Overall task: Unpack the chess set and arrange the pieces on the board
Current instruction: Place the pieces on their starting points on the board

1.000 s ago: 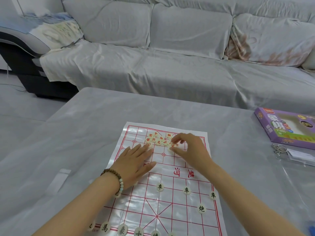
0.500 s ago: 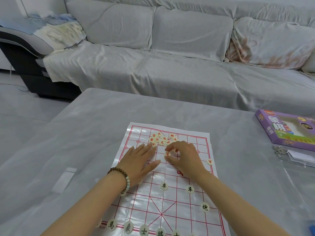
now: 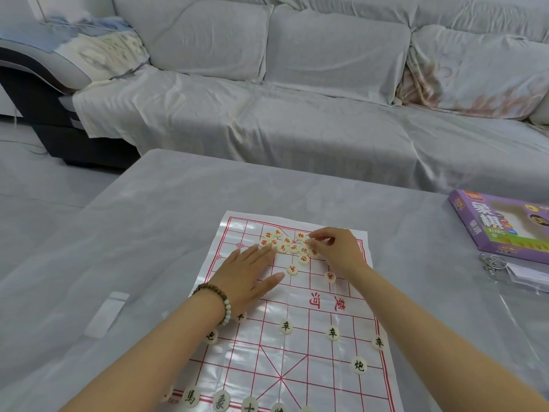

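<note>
- Board (image 3: 297, 346): thin glossy sheet w/ red grid, flat on grey table (image 3: 148, 233), front-centre. Far edge well short of table's far edge, w/ wide bare top beyond & to the left.
- L hand (image 3: 246, 275): palm down on board's left half, fingers straight & together, thumb out. Fingertips touching left edge of red pile (image 3: 282, 246). Gripping nothing.
- R hand (image 3: 338, 251): fingers curled, tips pinching a red piece (image 3: 307, 242) at pile's right edge; piece mostly hidden.
- Red pile: bunched at board's far end, inside the border, between both hands.
- Loose red disc (image 3: 292, 269) just nearer than pile; second disc (image 3: 329, 276) beside R wrist.
- Black pawn row (image 3: 285, 326) across near half, spaced apart, last one near board's right edge. Black cannon (image 3: 359, 365) nearer. Back row (image 3: 221, 401) along near edge, cut off by frame.
- Open squares mid-board, between red discs & pawn row.
- Purple box (image 3: 490, 227) far right on table, well apart from board; key ring (image 3: 490, 263) just nearer.
- White strip (image 3: 107, 313) on table, left of L forearm.
- Bead bracelet (image 3: 219, 301) on L wrist.
- Grey sofa (image 3: 297, 114) beyond table's far edge.
</note>
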The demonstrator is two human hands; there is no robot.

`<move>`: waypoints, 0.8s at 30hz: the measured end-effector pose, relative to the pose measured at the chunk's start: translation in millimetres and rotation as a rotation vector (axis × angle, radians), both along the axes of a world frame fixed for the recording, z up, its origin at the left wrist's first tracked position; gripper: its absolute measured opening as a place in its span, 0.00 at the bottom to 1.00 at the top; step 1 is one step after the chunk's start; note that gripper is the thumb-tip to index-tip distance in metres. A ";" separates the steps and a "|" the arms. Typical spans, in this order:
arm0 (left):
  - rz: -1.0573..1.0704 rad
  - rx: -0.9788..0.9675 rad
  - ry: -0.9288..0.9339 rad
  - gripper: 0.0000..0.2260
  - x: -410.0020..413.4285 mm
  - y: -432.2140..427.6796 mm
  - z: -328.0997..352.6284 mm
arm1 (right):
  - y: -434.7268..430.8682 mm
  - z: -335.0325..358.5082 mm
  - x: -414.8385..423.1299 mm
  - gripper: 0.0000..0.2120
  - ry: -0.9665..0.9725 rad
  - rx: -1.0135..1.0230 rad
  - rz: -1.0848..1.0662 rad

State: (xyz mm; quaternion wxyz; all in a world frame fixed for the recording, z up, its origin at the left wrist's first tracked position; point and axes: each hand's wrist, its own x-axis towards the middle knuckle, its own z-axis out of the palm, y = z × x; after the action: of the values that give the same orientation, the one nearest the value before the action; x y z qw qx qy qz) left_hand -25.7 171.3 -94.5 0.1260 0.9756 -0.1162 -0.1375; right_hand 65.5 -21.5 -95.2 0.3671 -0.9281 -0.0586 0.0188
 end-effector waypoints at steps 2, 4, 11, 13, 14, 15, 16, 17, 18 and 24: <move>0.010 -0.019 -0.006 0.28 0.4 5.6 -2.2 | 2.5 -0.9 5.6 0.10 0.048 0.026 0.002; 0.030 -0.041 -0.022 0.30 0.6 12.5 -2.7 | 4.2 -0.6 10.8 0.11 0.088 0.028 0.006; 0.060 -0.074 -0.032 0.44 6.9 33.6 -6.4 | 6.3 2.5 18.4 0.12 0.189 0.025 0.025; 0.087 -0.072 -0.023 0.37 11.5 34.3 -6.2 | 5.2 1.5 19.1 0.11 0.203 0.029 0.011; 0.097 -0.068 -0.026 0.33 12.4 33.6 -4.6 | 4.1 0.7 19.2 0.10 0.202 0.032 -0.004; 0.099 -0.073 -0.047 0.32 12.8 32.6 -3.4 | 3.0 0.0 19.3 0.09 0.194 0.036 -0.023; 0.088 -0.086 -0.081 0.33 11.5 29.8 -0.6 | 1.7 -0.5 19.4 0.08 0.180 0.042 -0.043; 0.068 -0.096 -0.115 0.36 9.0 25.6 2.3 | 0.4 -0.6 19.2 0.07 0.168 0.054 -0.054; 0.041 -0.097 -0.140 0.37 5.2 20.1 5.1 | -1.1 -0.6 18.5 0.06 0.161 0.072 -0.051; 0.052 -0.066 -0.194 0.23 2.7 -2.5 5.7 | -3.2 -0.8 13.4 0.12 0.169 0.079 0.028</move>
State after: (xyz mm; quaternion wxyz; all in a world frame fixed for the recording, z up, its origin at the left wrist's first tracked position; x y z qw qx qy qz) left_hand -23.1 168.8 -88.8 0.1500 0.9823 -0.1068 -0.0353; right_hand 78.9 -24.7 -96.1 0.4068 -0.9071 -0.0409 0.0998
